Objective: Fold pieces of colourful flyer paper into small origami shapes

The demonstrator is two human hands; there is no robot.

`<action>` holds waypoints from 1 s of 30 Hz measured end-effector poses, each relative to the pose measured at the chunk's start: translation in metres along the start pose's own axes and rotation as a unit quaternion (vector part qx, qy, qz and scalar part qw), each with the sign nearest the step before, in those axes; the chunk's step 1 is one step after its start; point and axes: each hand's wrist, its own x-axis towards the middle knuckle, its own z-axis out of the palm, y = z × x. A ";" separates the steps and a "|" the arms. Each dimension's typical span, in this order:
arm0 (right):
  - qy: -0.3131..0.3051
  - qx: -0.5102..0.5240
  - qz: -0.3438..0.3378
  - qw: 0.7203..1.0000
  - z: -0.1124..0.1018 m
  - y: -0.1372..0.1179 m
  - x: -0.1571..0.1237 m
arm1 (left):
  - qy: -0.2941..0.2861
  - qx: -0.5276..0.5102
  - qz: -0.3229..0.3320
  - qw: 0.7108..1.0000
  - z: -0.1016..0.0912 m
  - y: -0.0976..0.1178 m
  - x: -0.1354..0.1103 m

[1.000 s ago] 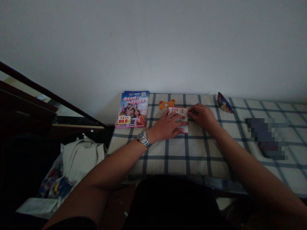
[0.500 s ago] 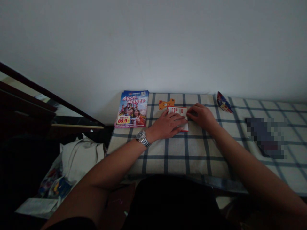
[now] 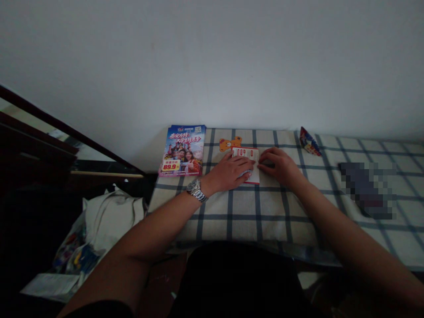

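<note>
A small white paper with red print [image 3: 247,153] lies on the checked cloth [image 3: 265,207] near the wall. My left hand [image 3: 230,172], with a metal watch on its wrist, lies flat on the paper's left part with fingers stretched out. My right hand [image 3: 278,164] presses its curled fingertips on the paper's right edge. The lower part of the paper is hidden under my fingers. An orange bear-shaped cutout [image 3: 230,143] lies just behind the paper.
A stack of colourful flyers [image 3: 183,150] lies at the cloth's left end. A folded colourful paper piece [image 3: 308,141] sits at the back right, and a blurred dark object [image 3: 369,189] lies farther right. Bags and clutter [image 3: 99,225] fill the floor on the left.
My right hand has slid slightly down along the paper's right edge. My left hand's fingers have drawn back a little to the left. The paper stays in place.
</note>
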 end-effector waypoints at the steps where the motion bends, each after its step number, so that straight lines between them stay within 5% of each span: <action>1: 0.003 0.001 -0.004 1.000 0.000 -0.001 -0.002 | 0.001 -0.001 0.000 1.000 0.000 0.000 0.000; 30: -0.032 -0.027 -0.015 0.999 -0.005 -0.035 -0.045 | -0.005 0.002 0.001 1.000 0.003 -0.002 -0.002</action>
